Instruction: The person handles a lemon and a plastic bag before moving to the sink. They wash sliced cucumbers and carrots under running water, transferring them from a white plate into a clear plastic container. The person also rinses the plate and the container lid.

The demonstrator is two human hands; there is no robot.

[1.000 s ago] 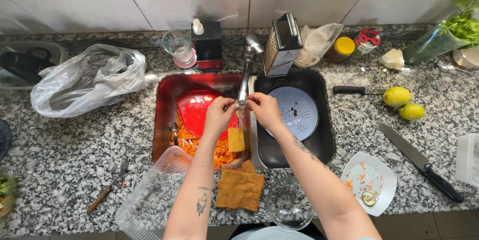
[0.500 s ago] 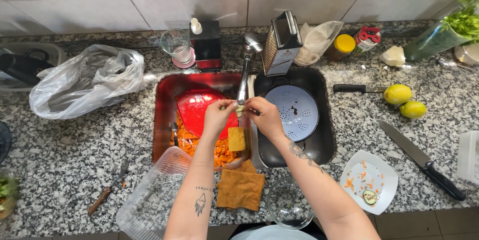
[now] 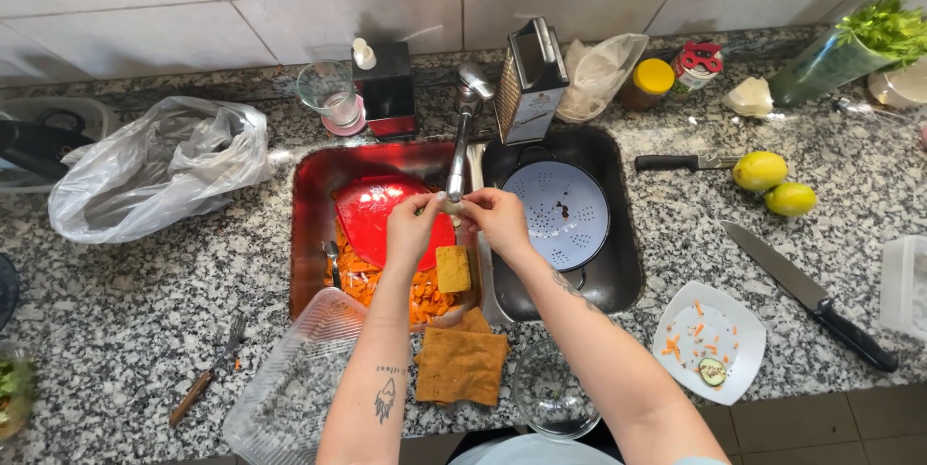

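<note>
My left hand [image 3: 413,230] and my right hand [image 3: 498,218] meet under the spout of the faucet [image 3: 461,141], over the divider of a double sink. Both pinch one small pale item [image 3: 451,204] between their fingertips; what it is cannot be told. Below the hands, the left basin [image 3: 314,197] holds a red plate [image 3: 379,215], orange vegetable peelings [image 3: 386,283] and a yellow sponge [image 3: 452,268]. The right basin [image 3: 618,267] holds a pale blue perforated strainer [image 3: 563,212].
A brown cloth [image 3: 462,361] lies at the sink's front edge, a clear plastic tray [image 3: 290,388] to its left, a glass bowl [image 3: 552,393] to its right. A large knife [image 3: 809,295], white dish [image 3: 710,341], two lemons [image 3: 773,184], box grater [image 3: 529,79], plastic bag [image 3: 159,168] and fork [image 3: 208,370] lie around.
Both hands have stayed under the spout, fingertips working the small item. The right forearm has shifted slightly.
</note>
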